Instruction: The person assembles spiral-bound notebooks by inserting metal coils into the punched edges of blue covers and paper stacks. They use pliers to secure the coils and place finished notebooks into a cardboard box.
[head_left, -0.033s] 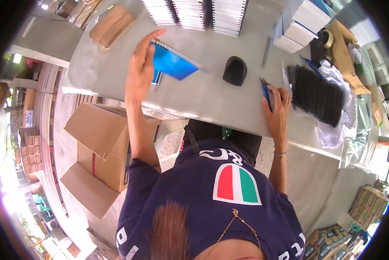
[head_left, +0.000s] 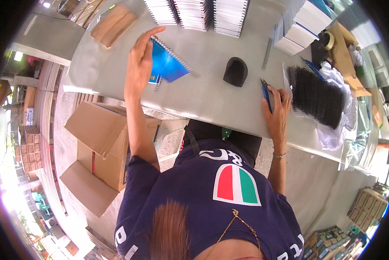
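My left hand (head_left: 140, 58) grips a blue spiral notebook (head_left: 167, 64) by its left edge and holds it tilted over the table. The wire coil runs along its upper right side, with a loose end sticking out past the corner. Partly hidden beneath it lies another blue notebook (head_left: 153, 79) with a coil tail. In my right hand (head_left: 278, 106) are blue-handled cutting pliers (head_left: 266, 94), resting at the table's near side, their jaws pointing away from me. Between the hands sits a black rounded pad (head_left: 235, 72).
Stacks of spiral notebooks (head_left: 229, 19) stand at the far side, with unbound book blocks (head_left: 296, 34) at far right. A loose coil (head_left: 267, 54) and a bundle of black coils (head_left: 317, 96) lie on the right. An opened cardboard box (head_left: 97, 147) stands left below the table (head_left: 203, 102).
The blue notebook in my left hand has tilted, its free corner swinging slightly left and down. My right hand and the pliers have hardly moved.
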`<action>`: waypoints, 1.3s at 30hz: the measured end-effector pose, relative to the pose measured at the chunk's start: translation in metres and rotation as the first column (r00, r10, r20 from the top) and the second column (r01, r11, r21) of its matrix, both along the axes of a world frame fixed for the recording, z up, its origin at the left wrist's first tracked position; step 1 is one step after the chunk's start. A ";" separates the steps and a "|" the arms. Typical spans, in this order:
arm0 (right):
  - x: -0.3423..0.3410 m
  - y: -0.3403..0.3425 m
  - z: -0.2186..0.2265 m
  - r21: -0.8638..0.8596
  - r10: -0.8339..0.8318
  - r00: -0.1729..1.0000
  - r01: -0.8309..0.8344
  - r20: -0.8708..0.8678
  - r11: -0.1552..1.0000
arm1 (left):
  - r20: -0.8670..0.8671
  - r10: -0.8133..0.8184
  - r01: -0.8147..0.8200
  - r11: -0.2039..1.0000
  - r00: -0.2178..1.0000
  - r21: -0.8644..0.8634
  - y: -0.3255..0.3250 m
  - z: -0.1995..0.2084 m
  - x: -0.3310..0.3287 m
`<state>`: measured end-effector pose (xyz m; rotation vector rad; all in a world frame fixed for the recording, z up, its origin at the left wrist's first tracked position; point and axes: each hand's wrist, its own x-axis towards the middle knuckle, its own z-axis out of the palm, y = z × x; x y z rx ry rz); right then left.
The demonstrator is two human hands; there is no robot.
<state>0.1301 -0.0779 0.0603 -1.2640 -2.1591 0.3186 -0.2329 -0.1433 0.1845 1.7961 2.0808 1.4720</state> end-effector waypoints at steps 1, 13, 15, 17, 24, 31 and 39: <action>0.000 -0.002 0.001 -0.011 -0.006 1.000 0.006 0.006 1.000 | -0.035 0.012 -0.013 1.000 0.999 -0.024 0.009 -0.003 -0.014; -0.002 -0.003 0.006 -0.045 -0.026 1.000 0.027 0.015 0.999 | -0.342 -0.156 0.001 0.912 0.927 -0.411 0.066 -0.090 -0.083; -0.002 -0.003 0.007 -0.053 -0.021 1.000 0.022 0.016 0.998 | -0.318 -0.220 0.096 0.926 0.922 -0.364 0.064 -0.101 -0.093; -0.002 -0.004 0.007 -0.063 -0.023 1.000 0.025 0.020 0.998 | -0.314 -0.174 0.072 0.948 0.933 -0.311 0.061 -0.108 -0.095; -0.002 -0.004 0.003 -0.054 -0.034 0.999 0.035 0.021 0.998 | -0.449 0.151 -0.286 0.925 0.880 -0.250 0.026 -0.127 -0.083; -0.004 -0.003 0.006 -0.056 -0.036 0.998 0.039 0.050 0.998 | -0.416 0.043 -0.186 0.933 0.908 -0.308 0.021 -0.128 -0.092; 0.003 0.012 0.013 0.048 0.003 0.993 0.003 -0.119 0.999 | -0.398 0.040 -0.153 0.955 0.916 -0.255 0.022 -0.129 -0.092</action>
